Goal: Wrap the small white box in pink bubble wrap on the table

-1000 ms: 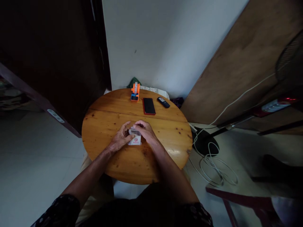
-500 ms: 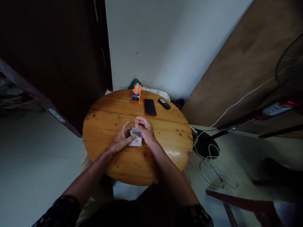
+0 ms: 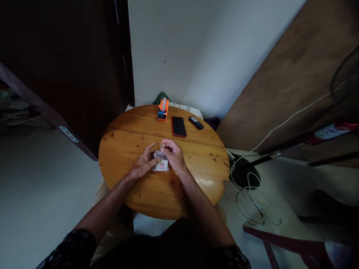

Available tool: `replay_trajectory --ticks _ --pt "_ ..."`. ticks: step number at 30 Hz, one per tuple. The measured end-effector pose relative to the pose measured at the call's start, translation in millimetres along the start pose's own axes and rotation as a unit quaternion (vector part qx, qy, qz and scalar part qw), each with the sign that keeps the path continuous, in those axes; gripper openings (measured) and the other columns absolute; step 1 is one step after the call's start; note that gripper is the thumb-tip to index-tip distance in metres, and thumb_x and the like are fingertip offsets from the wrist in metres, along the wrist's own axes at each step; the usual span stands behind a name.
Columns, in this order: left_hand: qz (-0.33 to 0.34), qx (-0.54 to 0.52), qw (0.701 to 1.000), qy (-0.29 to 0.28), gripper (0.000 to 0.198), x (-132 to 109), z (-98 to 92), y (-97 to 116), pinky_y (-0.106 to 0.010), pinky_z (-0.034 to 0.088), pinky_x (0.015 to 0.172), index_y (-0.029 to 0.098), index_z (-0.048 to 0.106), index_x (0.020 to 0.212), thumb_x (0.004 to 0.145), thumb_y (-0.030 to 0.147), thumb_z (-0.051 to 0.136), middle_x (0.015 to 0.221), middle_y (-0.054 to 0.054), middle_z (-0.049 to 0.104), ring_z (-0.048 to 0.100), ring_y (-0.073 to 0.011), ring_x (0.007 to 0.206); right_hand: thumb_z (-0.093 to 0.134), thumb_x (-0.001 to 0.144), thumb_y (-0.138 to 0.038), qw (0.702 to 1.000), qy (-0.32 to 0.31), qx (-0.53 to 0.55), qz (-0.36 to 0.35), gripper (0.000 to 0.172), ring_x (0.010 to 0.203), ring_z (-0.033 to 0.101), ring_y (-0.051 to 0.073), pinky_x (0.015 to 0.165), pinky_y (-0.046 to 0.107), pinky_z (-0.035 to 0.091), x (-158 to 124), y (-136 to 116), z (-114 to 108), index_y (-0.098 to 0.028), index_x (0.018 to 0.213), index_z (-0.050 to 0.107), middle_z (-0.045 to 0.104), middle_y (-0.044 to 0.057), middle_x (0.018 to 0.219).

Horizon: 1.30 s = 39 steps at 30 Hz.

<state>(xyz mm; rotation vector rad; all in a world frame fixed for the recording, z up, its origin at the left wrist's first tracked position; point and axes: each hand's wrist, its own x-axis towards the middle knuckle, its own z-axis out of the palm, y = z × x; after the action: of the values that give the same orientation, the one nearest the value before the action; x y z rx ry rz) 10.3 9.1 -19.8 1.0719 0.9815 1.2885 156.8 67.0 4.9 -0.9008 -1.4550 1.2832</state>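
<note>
A small clear plastic packet with a white, red-printed front is between my hands over the near half of the round wooden table. My left hand grips its left side, thumb laid across the front and some fingers hidden behind. At the packet's upper edge my right hand is closed in a pinch, thumb against forefinger. The upper part of the plastic looks crumpled between the two hands. What lies inside the packet I cannot make out.
Toward the back of the table stand an orange and blue tape dispenser, a dark phone with a red edge and a small black handset. A fan's base and coiled pale cable are on the floor at right.
The packet has tilted slightly, so its red print shows differently. Both hands keep nearly the same hold. The whole view has shifted a little.
</note>
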Motion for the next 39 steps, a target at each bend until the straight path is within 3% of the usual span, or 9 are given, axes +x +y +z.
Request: replay_trajectory --ticks 7,15,22,26,30,39 --pt "0.025 0.034 0.999 0.033 0.085 5.6 -6.7 -4.4 -0.033 0.052 0.087 0.020 0.044 0.142 0.071 0.046 0.082 0.109 -0.008 0.066 0.064 -0.0206 0.100 0.061 0.079 -0.032 0.995 -0.047 -0.086 -0.024 0.029 0.076 0.060 0.016 0.077 0.031 0.050 -4.6 -14.9 -6.2 -0.022 0.107 0.062 0.064 0.001 0.085" --pt "0.035 0.057 0.995 0.069 0.068 14.1 -2.9 -13.5 -0.031 0.052 0.083 0.018 0.051 0.132 0.074 0.041 0.077 0.096 -0.004 0.066 0.063 -0.0179 0.090 0.054 0.079 -0.024 0.982 -0.070 -0.162 -0.070 0.032 0.072 0.058 0.015 0.073 0.030 0.049 -4.4 -14.3 -9.5 -0.021 0.109 0.064 0.061 0.000 0.080" --pt "0.056 0.113 0.987 0.102 0.051 15.3 -0.5 -15.9 -0.032 0.051 0.085 0.019 0.058 0.122 0.077 0.039 0.072 0.094 -0.004 0.067 0.064 -0.0175 0.088 0.047 0.086 -0.019 0.941 -0.025 -0.309 -0.138 0.034 0.083 0.062 0.019 0.081 0.032 0.050 -14.9 -12.5 -4.2 -0.022 0.115 0.065 0.065 0.004 0.089" --pt "0.058 0.099 0.989 0.094 0.055 14.3 -2.8 -17.1 -0.031 0.052 0.083 0.018 0.056 0.125 0.078 0.041 0.072 0.097 -0.005 0.067 0.064 -0.0179 0.090 0.043 0.089 -0.017 0.908 0.010 -0.380 -0.175 0.037 0.090 0.061 0.022 0.086 0.035 0.049 -20.6 -8.5 1.7 -0.020 0.118 0.065 0.067 0.009 0.096" --pt "0.063 0.074 0.992 0.079 0.064 14.4 -4.6 -19.4 -0.029 0.052 0.082 0.018 0.052 0.131 0.074 0.037 0.076 0.102 -0.006 0.068 0.064 -0.0168 0.091 0.044 0.088 -0.017 0.910 0.019 -0.373 -0.179 0.037 0.089 0.062 0.022 0.086 0.034 0.049 -20.7 -4.3 1.0 -0.022 0.119 0.065 0.068 0.007 0.095" --pt "0.038 0.081 0.993 0.083 0.064 16.9 -3.3 -16.2 -0.026 0.051 0.078 0.018 0.051 0.133 0.073 0.028 0.073 0.097 -0.003 0.066 0.063 -0.0147 0.086 0.049 0.089 -0.022 0.927 0.010 -0.319 -0.198 0.027 0.092 0.064 0.022 0.088 0.035 0.048 -20.0 -10.2 -5.7 -0.024 0.108 0.068 0.070 0.005 0.092"
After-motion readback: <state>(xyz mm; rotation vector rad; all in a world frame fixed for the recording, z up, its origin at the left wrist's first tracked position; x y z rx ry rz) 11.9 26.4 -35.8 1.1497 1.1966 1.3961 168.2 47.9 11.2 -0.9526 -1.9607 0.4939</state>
